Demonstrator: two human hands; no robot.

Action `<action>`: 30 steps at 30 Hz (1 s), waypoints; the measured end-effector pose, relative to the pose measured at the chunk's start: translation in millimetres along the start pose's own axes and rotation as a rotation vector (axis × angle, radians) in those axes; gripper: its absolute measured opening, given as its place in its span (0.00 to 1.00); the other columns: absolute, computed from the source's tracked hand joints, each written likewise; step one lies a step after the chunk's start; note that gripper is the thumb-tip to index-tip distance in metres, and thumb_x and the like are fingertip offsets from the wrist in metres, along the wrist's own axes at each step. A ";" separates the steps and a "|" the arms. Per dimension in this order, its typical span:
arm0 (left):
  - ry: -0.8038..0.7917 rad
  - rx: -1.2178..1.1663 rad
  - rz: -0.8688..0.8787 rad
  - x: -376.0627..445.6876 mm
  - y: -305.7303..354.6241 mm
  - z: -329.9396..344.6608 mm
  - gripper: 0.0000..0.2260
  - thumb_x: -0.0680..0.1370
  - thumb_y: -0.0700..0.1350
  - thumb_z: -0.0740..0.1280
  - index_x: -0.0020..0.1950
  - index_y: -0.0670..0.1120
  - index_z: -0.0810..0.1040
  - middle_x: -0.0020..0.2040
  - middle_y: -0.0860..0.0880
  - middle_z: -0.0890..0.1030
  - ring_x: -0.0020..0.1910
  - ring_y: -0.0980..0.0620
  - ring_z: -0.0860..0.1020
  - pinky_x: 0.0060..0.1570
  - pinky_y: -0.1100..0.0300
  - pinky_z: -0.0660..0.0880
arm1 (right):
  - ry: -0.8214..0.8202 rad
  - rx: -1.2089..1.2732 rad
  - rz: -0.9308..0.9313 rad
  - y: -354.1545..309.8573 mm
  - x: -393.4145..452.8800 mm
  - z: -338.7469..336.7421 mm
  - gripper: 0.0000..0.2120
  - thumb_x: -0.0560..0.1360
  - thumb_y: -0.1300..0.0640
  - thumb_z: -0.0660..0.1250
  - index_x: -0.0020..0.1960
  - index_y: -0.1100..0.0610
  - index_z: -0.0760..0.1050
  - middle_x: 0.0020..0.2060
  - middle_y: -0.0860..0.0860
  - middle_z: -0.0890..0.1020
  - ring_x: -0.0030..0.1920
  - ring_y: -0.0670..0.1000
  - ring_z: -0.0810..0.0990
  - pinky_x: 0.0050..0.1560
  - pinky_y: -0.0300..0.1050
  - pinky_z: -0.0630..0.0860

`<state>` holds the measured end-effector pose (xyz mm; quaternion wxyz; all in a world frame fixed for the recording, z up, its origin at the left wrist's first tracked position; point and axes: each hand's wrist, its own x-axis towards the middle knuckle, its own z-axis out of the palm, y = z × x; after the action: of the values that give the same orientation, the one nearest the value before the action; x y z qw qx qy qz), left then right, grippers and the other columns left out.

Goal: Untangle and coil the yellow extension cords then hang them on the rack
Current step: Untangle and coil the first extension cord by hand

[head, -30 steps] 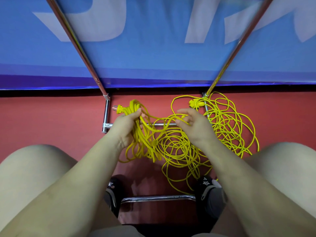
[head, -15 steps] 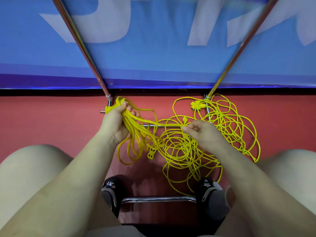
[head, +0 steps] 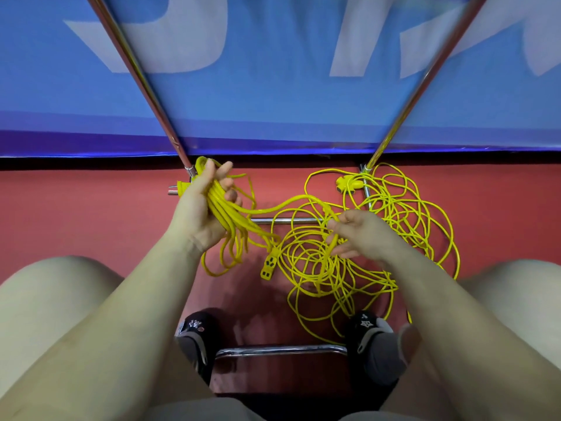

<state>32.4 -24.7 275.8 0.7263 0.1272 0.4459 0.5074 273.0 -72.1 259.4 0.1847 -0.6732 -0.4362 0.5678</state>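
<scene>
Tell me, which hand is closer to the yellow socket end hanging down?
Left. The left hand grips the coil just up-left of the socket end; the right hand pinches cord further right.

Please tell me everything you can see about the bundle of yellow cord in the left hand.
The coiled bundle is several loops of thin, glossy yellow cord, gathered side by side. The left hand grips it near the top, raised above the red floor. Its loops hang below the hand. One strand runs right to the right hand. A yellow socket end dangles beneath.
</scene>
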 end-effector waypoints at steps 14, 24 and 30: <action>-0.222 0.834 -0.074 -25.5 -36.5 19.5 0.07 0.79 0.34 0.61 0.50 0.41 0.78 0.32 0.51 0.80 0.25 0.60 0.76 0.22 0.72 0.68 | 0.033 0.991 0.211 -31.5 -4.8 5.0 0.10 0.78 0.56 0.61 0.41 0.59 0.71 0.25 0.51 0.82 0.28 0.45 0.82 0.27 0.36 0.78; -0.400 0.898 -0.132 -22.2 -47.2 14.4 0.07 0.78 0.37 0.63 0.47 0.47 0.79 0.34 0.53 0.81 0.34 0.56 0.75 0.35 0.65 0.75 | 0.152 1.193 0.196 -32.6 0.1 1.0 0.09 0.79 0.56 0.60 0.44 0.61 0.70 0.25 0.52 0.81 0.27 0.47 0.82 0.27 0.38 0.79; -0.219 0.695 -0.138 -18.3 -47.2 17.4 0.05 0.79 0.36 0.62 0.46 0.41 0.77 0.33 0.48 0.81 0.28 0.57 0.80 0.26 0.65 0.76 | 0.066 0.956 0.084 -28.6 2.3 2.9 0.11 0.78 0.51 0.61 0.49 0.59 0.71 0.38 0.54 0.83 0.34 0.49 0.84 0.34 0.41 0.81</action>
<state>73.7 -57.0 265.2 0.7157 0.3894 0.5187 0.2590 259.5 -55.2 278.5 0.4640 -0.5477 -0.0926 0.6900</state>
